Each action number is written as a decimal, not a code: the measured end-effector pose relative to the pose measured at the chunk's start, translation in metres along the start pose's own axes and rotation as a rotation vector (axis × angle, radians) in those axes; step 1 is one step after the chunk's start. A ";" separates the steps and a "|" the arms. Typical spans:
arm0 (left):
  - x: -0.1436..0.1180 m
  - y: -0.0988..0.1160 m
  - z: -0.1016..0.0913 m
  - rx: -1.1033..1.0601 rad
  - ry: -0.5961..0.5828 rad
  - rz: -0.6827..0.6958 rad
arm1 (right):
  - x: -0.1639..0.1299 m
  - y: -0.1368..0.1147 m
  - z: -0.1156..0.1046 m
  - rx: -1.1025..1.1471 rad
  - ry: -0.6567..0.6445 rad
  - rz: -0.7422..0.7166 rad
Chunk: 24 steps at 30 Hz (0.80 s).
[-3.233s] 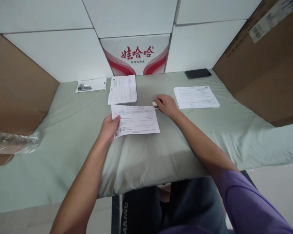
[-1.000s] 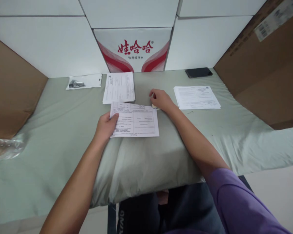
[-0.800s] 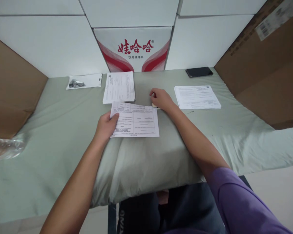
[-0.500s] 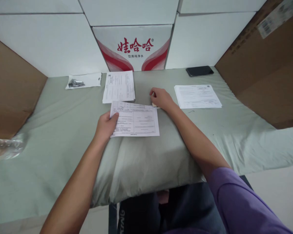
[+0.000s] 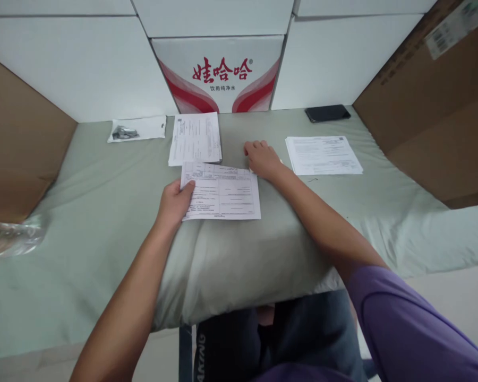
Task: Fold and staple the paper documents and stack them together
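My left hand (image 5: 175, 200) grips the left edge of a printed paper form (image 5: 227, 193), thumb on top. The form lies over the front of the green cloth, its text upside down to me. My right hand (image 5: 261, 158) rests just beyond the form's upper right corner with its fingers curled downward. Bits of a small pale object show at the edges of that hand; the rest is hidden under it. Directly behind the form lies a stack of printed sheets (image 5: 195, 139). To the right of my right hand is a second stack of forms (image 5: 324, 155).
A black phone (image 5: 327, 113) lies at the back right. A white plastic pouch with dark small parts (image 5: 147, 128) is at the back left. White cartons (image 5: 223, 53) form a back wall, brown boxes (image 5: 434, 116) flank both sides, and clear plastic wrap (image 5: 14, 239) sits at left.
My right hand's fingers have lowered and curled over the small pale object, more of which now shows on its right side. The left hand keeps its hold on the form. The view shifts slightly.
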<state>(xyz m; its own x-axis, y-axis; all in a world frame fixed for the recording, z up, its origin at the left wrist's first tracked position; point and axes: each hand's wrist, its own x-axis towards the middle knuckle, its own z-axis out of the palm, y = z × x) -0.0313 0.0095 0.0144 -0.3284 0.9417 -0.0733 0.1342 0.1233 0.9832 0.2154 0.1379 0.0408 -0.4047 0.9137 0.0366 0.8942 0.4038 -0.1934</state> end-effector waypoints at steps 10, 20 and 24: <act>-0.003 0.001 0.000 0.016 0.008 0.014 | -0.002 -0.005 0.001 -0.004 -0.037 0.028; -0.002 -0.001 -0.001 0.056 0.009 0.024 | -0.005 -0.005 -0.001 -0.009 -0.021 0.031; -0.002 0.003 -0.001 0.089 0.021 0.006 | -0.007 -0.006 -0.004 0.025 -0.005 0.049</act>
<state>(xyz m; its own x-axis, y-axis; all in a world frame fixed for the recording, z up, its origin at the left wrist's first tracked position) -0.0315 0.0074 0.0174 -0.3465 0.9360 -0.0626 0.2183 0.1454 0.9650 0.2138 0.1288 0.0458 -0.3618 0.9320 0.0215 0.9078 0.3575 -0.2193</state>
